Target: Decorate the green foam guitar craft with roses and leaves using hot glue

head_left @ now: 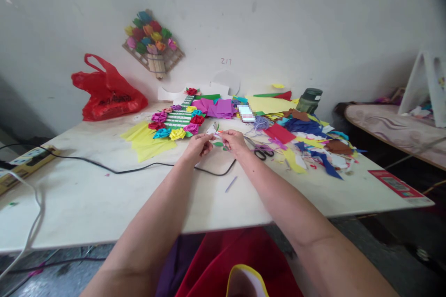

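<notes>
Near the middle of the white table, my left hand has its fingers curled and pressed together beside a small white piece. Close on its right, my right hand pinches something small with an orange bit, too tiny to name. Small green leaf-like pieces lie between and under the hands. Behind my left hand stands a green and white guitar-shaped piece ringed with colourful paper flowers. Black-handled scissors rest to the right of my right hand.
A black cable crosses the table before my hands. Coloured paper scraps, a phone and a dark green bottle are at right. A red bag and power strip are at left.
</notes>
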{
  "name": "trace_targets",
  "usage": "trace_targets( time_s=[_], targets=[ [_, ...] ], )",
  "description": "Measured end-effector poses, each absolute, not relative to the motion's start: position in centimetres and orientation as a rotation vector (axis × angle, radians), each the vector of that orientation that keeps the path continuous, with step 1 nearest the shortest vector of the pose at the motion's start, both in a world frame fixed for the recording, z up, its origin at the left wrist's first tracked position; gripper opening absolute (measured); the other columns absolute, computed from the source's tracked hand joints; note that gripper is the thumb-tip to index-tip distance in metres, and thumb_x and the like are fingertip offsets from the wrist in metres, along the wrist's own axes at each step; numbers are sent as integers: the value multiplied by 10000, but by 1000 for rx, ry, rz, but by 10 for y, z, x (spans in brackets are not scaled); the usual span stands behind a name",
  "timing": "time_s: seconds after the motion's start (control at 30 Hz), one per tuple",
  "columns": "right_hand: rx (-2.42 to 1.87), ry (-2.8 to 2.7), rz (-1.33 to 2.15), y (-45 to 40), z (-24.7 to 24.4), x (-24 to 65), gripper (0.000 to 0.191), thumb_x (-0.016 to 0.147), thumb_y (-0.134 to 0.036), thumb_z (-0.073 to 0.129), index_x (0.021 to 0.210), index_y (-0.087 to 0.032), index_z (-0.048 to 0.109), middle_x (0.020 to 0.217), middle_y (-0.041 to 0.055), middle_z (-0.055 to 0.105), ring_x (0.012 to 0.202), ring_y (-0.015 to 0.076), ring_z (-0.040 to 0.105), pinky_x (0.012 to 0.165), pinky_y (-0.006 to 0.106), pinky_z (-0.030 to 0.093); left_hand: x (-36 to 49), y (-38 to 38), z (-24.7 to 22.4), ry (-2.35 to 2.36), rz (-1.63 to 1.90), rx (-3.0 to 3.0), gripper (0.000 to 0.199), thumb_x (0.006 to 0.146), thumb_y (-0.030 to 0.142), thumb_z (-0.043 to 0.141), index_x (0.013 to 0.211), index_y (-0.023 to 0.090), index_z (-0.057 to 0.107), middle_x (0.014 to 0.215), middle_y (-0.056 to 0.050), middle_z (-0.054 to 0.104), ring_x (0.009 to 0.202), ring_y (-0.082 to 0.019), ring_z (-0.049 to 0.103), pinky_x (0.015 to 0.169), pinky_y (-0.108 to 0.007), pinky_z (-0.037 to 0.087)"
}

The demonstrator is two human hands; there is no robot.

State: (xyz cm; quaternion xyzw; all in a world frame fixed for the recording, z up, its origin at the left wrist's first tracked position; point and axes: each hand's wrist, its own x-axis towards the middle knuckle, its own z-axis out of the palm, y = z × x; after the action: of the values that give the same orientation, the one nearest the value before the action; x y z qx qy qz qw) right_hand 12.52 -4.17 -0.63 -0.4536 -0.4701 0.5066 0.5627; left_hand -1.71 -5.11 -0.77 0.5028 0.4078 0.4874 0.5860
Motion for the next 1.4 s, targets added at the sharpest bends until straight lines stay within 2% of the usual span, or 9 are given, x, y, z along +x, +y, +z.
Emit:
trace_targets(
  time_s=[0.2, 0.63, 0.9, 1.17, 1.4],
  targets=[
    [-1095, -1093, 1169, -45, -2, 125, 203, 525, -304, 681, 573, -142, 569, 451, -43, 506, 323, 23, 313, 331, 182, 201, -17, -50, -6, 959, 1102, 1134, 256, 732, 391, 554, 720, 136, 562, 404, 10, 499, 265, -44, 299, 309, -194, 112],
    [-1089, -1145, 1174, -43, -5, 126, 211, 543, -323, 678, 585, -141, 581, 461, -36, 523, 336, 28, 324, 341, 184, 206, -18, -50, -8, 929, 1128, 1163, 260, 696, 387, 610, 675, 133, 557, 398, 10, 490, 270, -34, 294, 306, -187, 114],
    [-1095, -1152, 1184, -43, -5, 126, 194, 531, -306, 670, 614, -151, 589, 504, -35, 548, 348, 27, 321, 351, 193, 201, -18, -53, -2, 906, 1032, 1041, 208, 718, 343, 562, 694, 136, 543, 393, 27, 453, 261, -19, 223, 298, -172, 84],
    [-1070, -1169, 1173, -43, -6, 127, 182, 542, -302, 641, 647, -160, 595, 399, -89, 391, 332, 33, 261, 356, 197, 169, -25, -55, 1, 770, 905, 913, 158, 746, 298, 531, 724, 142, 524, 413, 41, 421, 281, -11, 175, 301, -142, 63],
    [-1059, -1160, 1143, -40, -5, 132, 241, 570, -325, 610, 743, -158, 618, 594, -23, 578, 390, 46, 360, 362, 187, 230, -27, -51, -2, 777, 883, 896, 150, 761, 289, 501, 729, 144, 524, 420, 32, 423, 282, -19, 190, 292, -137, 89]
  ],
)
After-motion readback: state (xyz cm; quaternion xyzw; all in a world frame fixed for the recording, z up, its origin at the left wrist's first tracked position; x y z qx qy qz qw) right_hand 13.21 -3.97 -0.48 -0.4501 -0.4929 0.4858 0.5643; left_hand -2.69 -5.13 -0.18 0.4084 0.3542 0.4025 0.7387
